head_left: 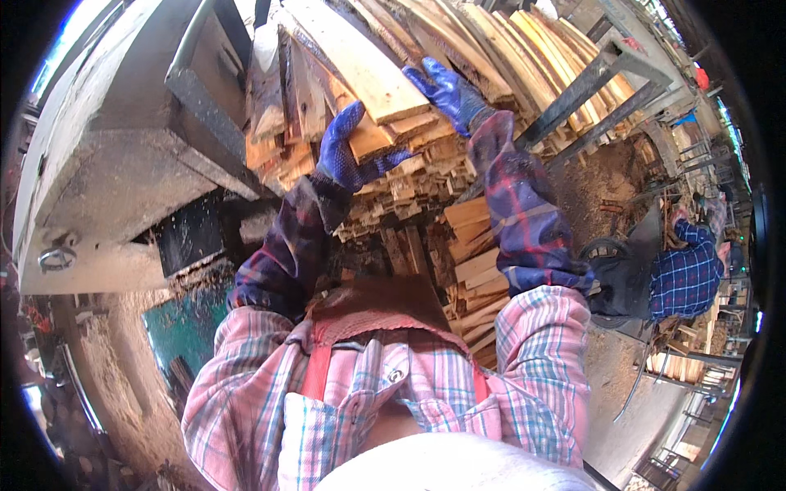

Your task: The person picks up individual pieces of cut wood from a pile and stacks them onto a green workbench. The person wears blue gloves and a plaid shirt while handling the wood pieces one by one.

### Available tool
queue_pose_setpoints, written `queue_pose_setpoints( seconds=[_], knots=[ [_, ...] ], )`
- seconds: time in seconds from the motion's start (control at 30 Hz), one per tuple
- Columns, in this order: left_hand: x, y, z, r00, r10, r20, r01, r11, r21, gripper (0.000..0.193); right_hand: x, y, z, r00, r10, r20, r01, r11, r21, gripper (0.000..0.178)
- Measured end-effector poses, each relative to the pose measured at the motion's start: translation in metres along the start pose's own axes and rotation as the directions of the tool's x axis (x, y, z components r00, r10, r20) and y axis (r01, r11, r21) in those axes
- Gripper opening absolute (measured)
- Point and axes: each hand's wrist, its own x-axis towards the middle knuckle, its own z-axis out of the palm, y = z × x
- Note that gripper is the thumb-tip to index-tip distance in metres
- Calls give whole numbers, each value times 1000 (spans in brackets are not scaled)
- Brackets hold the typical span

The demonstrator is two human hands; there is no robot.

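My left hand point(350, 155), in a blue textured glove, is at the near ends of the stacked wooden boards. Its fingers are spread around the corner of a board end, some pointing up along the side and others reaching right below it. A wide pale board point(360, 61) lies on top of the stack, its near end between my two hands. On the right edge of that board, my right hand point(450, 94), also gloved in blue, rests with its fingers apart. Dark plaid sleeves cover both forearms.
Metal posts point(585, 94) flank the stack. A large grey machine housing point(98, 139) stands at left, above a green panel point(184, 323). More wood pieces point(479, 262) are piled below the stack. Another person in a checked shirt point(688, 270) is at far right.
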Motion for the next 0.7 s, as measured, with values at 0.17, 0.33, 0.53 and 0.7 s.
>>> queue_pose_setpoints(
  seconds=[0.17,0.33,0.53,0.7],
  knots=[
    [-68,-24,54,991,-77,106,71,996,56,64,-110,-54,-18,997,-78,-7,76,945,318,85],
    [-119,-22,18,988,155,12,-156,987,41,74,-161,-38,4,995,79,-55,15,432,902,73],
    [-63,22,-17,803,578,-146,-170,457,873,39,-133,-72,51,991,-21,131,-130,42,991,22],
    [-61,52,12,746,665,27,-362,372,855,36,-119,-81,41,992,-94,-82,87,42,995,36]
  ],
)
